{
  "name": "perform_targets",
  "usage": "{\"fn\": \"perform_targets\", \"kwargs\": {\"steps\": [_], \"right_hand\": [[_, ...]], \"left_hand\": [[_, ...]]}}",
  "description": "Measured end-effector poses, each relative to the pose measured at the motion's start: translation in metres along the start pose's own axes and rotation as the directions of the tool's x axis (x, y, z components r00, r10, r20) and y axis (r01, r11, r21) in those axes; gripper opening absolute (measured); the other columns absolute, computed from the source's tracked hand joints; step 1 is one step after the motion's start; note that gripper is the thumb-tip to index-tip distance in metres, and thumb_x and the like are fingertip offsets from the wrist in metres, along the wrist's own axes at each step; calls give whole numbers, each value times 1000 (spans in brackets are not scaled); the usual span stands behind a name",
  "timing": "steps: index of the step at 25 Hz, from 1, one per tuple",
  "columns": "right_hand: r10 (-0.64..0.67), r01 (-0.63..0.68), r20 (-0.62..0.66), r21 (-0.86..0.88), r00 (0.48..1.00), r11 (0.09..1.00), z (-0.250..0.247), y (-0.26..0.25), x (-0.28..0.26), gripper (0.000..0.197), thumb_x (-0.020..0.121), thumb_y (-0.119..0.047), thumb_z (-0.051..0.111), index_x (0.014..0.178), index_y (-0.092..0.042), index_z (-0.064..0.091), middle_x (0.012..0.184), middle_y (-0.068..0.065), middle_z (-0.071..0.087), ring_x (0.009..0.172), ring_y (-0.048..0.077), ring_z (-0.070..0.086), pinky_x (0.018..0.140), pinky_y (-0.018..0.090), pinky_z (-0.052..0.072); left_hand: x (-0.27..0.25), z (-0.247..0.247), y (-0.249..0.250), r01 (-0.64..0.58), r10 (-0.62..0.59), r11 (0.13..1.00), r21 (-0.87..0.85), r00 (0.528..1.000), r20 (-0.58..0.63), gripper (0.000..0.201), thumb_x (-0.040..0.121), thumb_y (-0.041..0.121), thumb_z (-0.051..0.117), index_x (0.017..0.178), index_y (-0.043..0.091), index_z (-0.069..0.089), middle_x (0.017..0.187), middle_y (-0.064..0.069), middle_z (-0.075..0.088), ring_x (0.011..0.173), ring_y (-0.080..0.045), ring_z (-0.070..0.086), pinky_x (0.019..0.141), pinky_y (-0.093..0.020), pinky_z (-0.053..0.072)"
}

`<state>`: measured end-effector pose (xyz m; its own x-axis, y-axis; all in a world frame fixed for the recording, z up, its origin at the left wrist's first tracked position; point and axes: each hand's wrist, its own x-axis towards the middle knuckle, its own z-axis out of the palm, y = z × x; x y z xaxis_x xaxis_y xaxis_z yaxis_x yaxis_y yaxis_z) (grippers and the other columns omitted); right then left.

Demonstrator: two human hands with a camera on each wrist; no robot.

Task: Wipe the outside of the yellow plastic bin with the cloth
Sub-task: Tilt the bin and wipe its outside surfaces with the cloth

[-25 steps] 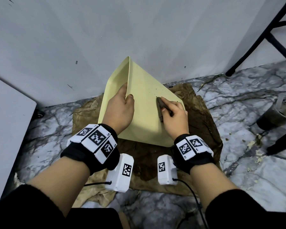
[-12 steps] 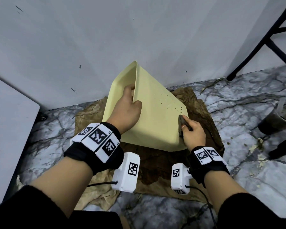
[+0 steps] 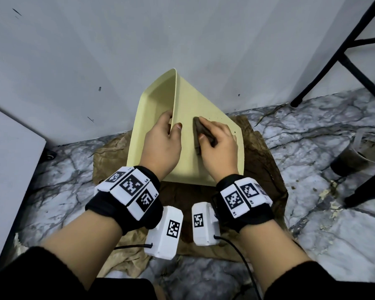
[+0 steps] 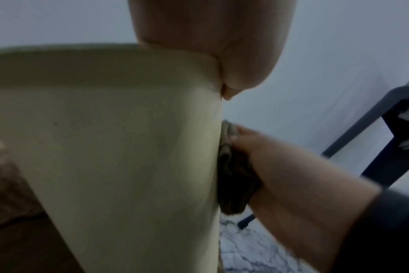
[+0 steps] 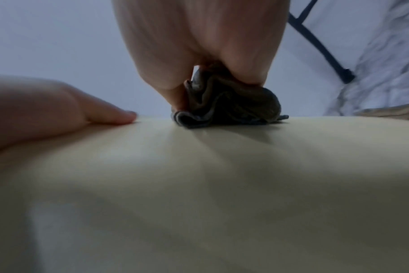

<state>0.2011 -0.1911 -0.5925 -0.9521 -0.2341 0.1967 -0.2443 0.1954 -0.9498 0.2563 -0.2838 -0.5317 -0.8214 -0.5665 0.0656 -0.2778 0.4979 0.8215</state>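
The yellow plastic bin (image 3: pixel 191 161) lies tipped on its side on a brown cloth mat, its opening facing left and one outer wall facing up. My left hand (image 3: pixel 164 141) grips the bin's rim, fingers inside and thumb on the outer wall. My right hand (image 3: pixel 217 146) holds a dark, bunched cloth (image 3: pixel 200 135) and presses it against that upper outer wall, near the left thumb. The right wrist view shows the cloth (image 5: pixel 229 105) squeezed between my fingers on the bin (image 5: pixel 199 184). In the left wrist view the cloth (image 4: pixel 231 177) touches the bin's (image 4: pixel 119 140) right side.
A crumpled brown mat (image 3: pixel 260 169) covers the marbled floor (image 3: pixel 312 152) under the bin. A grey wall (image 3: pixel 139 40) stands right behind. Black metal legs (image 3: pixel 325 68) rise at the right, with a dark cup (image 3: pixel 351 156) beside them. A white panel (image 3: pixel 9 165) stands at the left.
My right hand has slid the cloth from the bin's right edge back up and left across the outer wall, toward the left thumb. The left hand keeps its grip on the rim.
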Motion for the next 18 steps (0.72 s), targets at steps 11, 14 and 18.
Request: {"fn": "perform_targets", "kwargs": {"steps": [11, 14, 18], "right_hand": [[103, -100, 32, -89, 994, 991, -8, 36, 10, 38, 86, -10, 52, 118, -29, 58, 119, 6, 58, 113, 29, 47, 102, 19, 28], [259, -255, 9, -136, 966, 957, -29, 71, 14, 38, 86, -11, 50, 120, -29, 57, 125, 7, 55, 117, 32, 46, 108, 40, 34], [440, -434, -1, -172, 898, 884, -55, 102, 6, 38, 89, -14, 50, 123, -29, 53, 134, 9, 49, 123, 30, 44, 111, 39, 31]], "left_hand": [[-5, 5, -14, -33, 29, 995, 96, 999, 45, 38, 94, 16, 40, 132, 18, 43, 111, 4, 63, 94, -11, 54, 63, -6, 33], [-5, 6, -16, -24, 19, 997, 74, 998, 59, 36, 94, 16, 40, 130, 20, 44, 99, 10, 57, 81, -5, 52, 58, 6, 33], [0, 7, -19, 15, -15, 1000, 6, 998, 63, 33, 94, 17, 40, 126, 24, 47, 98, 10, 61, 85, -4, 58, 62, -1, 40]]}}
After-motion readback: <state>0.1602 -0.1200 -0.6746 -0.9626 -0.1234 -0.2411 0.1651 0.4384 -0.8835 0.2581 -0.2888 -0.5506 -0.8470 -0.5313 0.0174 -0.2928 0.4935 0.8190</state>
